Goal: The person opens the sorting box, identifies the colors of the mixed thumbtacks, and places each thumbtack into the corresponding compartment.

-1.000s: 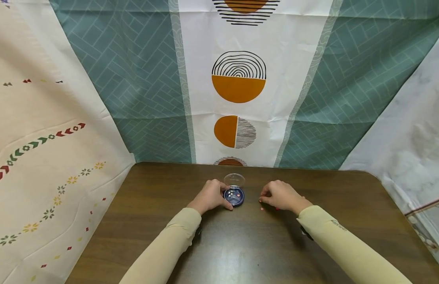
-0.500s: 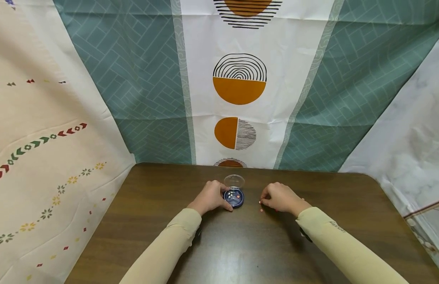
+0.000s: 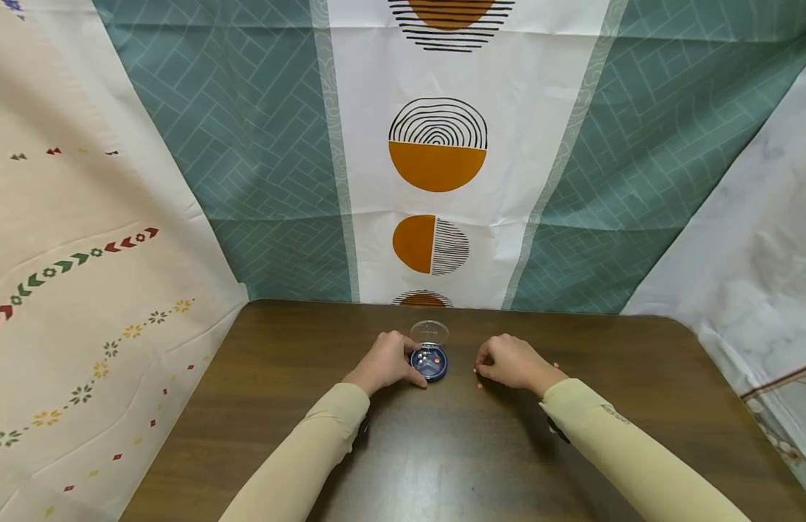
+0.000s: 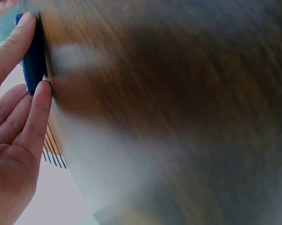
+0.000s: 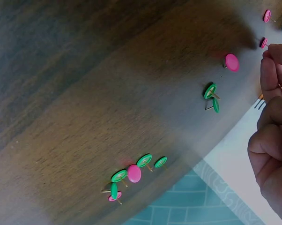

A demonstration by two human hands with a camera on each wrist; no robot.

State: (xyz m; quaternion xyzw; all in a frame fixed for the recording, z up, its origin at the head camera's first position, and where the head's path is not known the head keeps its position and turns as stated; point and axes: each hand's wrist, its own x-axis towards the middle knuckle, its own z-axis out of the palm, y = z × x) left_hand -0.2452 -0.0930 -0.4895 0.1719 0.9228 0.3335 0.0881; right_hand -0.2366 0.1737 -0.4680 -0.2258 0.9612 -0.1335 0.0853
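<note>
A small round blue case [image 3: 429, 375] sits on the table with its clear lid [image 3: 430, 332] raised at the back. Several tiny light pieces and one reddish one lie inside. My left hand [image 3: 388, 361] holds the case from its left, thumb at the front and fingers behind; the left wrist view shows the case's blue side [image 4: 34, 58] between them. Right of the case, my right hand [image 3: 512, 361] pinches a pink thumbtack [image 5: 263, 42] by its pin between thumb and fingertip, close to the table. Another pink thumbtack [image 5: 267, 16] lies just beyond it.
Near the right hand, a pink thumbtack [image 5: 232, 63] and green thumbtacks [image 5: 210, 91] lie loose. Several more pink and green thumbtacks [image 5: 144, 160] form a cluster farther off. A patterned cloth [image 3: 435, 167] hangs behind the brown table [image 3: 416, 449].
My right hand has shifted very slightly left, with its fingertips still low by the table. The left hand and the case stay in place.
</note>
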